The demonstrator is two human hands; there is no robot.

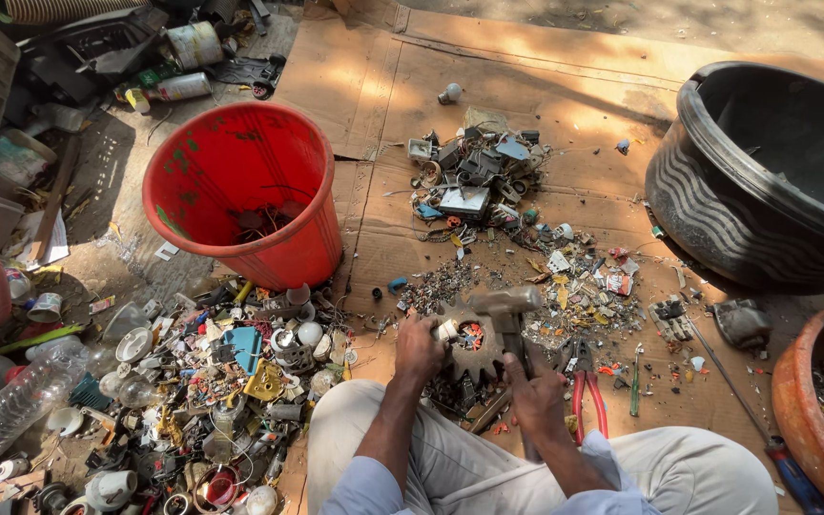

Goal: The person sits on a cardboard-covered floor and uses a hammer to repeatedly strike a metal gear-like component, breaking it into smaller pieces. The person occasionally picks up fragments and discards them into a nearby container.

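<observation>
My left hand (419,346) pinches a small white part (446,330) against a rusty toothed gear wheel (474,340) lying on the cardboard (545,114) in front of my knees. My right hand (535,396) grips the handle of a hammer, whose metal head (504,301) hangs just above the gear. Small broken fragments lie around the gear.
A red bucket (240,191) stands to the left, a black tub (765,181) and a brown pot (817,401) to the right. Red-handled pliers (586,386) and a screwdriver (751,410) lie at right. Piles of electronic scrap (474,172), bulb parts (212,381) and a plastic bottle (11,405) surround me.
</observation>
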